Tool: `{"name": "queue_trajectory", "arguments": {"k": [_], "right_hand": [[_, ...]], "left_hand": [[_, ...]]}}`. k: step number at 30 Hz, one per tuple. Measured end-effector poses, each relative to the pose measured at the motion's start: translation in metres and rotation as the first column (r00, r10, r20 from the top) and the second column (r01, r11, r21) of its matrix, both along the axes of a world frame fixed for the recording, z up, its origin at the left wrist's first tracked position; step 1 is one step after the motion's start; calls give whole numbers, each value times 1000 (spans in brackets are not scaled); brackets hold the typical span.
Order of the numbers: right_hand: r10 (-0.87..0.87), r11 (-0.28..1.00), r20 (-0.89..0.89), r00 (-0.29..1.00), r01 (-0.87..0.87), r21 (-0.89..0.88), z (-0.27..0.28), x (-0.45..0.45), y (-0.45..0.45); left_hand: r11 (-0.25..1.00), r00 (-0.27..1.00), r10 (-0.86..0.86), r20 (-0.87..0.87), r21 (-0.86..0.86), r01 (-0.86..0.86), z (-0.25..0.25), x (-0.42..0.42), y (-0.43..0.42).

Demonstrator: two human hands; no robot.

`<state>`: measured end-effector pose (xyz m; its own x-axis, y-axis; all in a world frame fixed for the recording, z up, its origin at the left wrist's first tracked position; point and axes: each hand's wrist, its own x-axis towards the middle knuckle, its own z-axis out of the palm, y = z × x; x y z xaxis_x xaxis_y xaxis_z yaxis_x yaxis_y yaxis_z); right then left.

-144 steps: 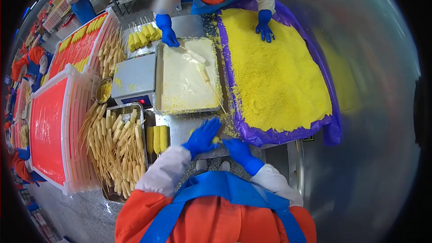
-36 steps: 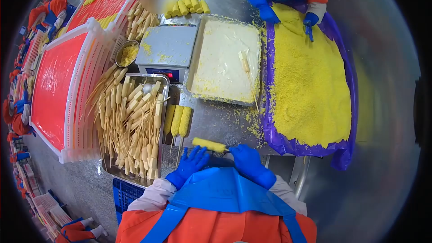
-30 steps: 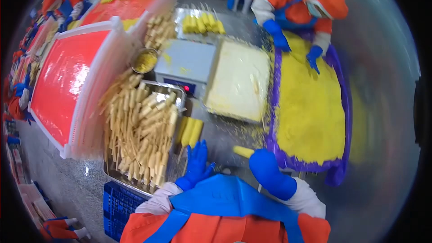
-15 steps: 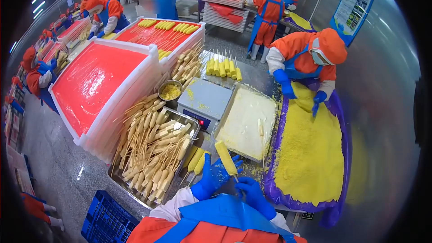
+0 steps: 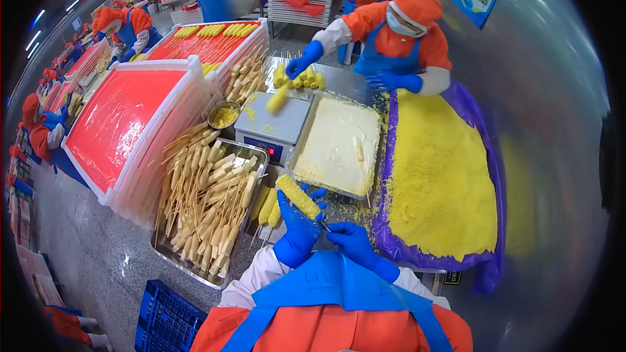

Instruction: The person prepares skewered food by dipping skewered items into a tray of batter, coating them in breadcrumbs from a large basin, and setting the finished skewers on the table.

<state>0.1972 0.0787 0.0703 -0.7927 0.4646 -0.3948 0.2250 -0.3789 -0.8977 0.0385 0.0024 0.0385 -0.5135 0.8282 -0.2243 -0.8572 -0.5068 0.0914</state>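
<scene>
A yellow crumb-coated food skewer [image 5: 297, 196] lies slanted across the palm of my left hand [image 5: 297, 229], the gloved thumb on one side and fingers curled on the other. My right hand [image 5: 355, 242] pinches its stick near the lower end. Several finished yellow skewers [image 5: 268, 206] rest just left of my left hand. Beyond my hands stands a tray of pale batter [image 5: 331, 146], with one uncoated skewer [image 5: 359, 148] lying in it. To the right, yellow crumbs [image 5: 440, 182] fill a tub lined with purple plastic [image 5: 386, 221].
A metal tray [image 5: 171, 262] piled with uncoated skewers [image 5: 207, 199] is at left, beside stacked white trays [image 5: 195, 91]. A scale [image 5: 274, 116] and a crumb bowl [image 5: 223, 115] stand behind. Across the table, a co-worker [image 5: 398, 45] holds a coated skewer [image 5: 277, 99] over the scale. A blue crate [image 5: 168, 319] is low left.
The skewer has tipped from nearly upright to slanted, resting into my left hand. The co-worker's hand has moved from the crumbs to above the scale with a skewer. My view has shifted.
</scene>
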Motion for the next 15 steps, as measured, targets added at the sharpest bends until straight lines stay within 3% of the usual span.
{"name": "queue_trajectory", "arguments": {"k": [1, 3, 6, 7, 8, 9, 10, 11, 12, 13, 15], "right_hand": [[-21, 999, -21, 1000, 21, 31, 1, 1, -2], [-32, 997, -53, 998, 36, 75, -8, 2, -3], [-10, 980, -122, 993, 34, 198, -41, 4, -9], [-9, 984, -122, 993, 30, 173, -42, 4, -12], [-9, 988, -122, 992, 27, 149, -42, 3, -14], [-15, 988, -127, 992, 34, 148, -40, 3, -17], [-36, 981, -165, 986, 66, 181, -39, 3, -20], [-55, 972, -202, 978, 100, 215, -38, 6, -24], [-65, 970, -205, 977, 109, 216, -39, 9, -28], [-53, 952, -207, 977, 112, 286, -40, 10, -30], [-45, 927, -215, 976, 121, 355, -44, 11, -35]], "left_hand": [[960, 995, 100, -31, -261, -104, 29, 9, 2], [953, 988, 157, -7, -262, -154, 48, 19, 1], [964, 986, 163, -35, -207, -167, -8, 11, -12], [970, 997, 37, -63, 243, -21, -45, 0, -14], [759, 987, -68, -143, 635, 144, -64, -6, -16], [758, 986, -74, -147, 634, 152, -39, 1, -19], [976, 996, 61, -66, 211, -46, -14, 11, -20], [936, 974, 217, -60, -270, -225, 29, 25, -19], [847, 945, 326, 8, -446, -288, 78, 40, -12], [852, 948, 319, 5, -441, -284, 67, 38, -16], [972, 989, 91, -114, -205, -114, 15, 24, -29]]}}
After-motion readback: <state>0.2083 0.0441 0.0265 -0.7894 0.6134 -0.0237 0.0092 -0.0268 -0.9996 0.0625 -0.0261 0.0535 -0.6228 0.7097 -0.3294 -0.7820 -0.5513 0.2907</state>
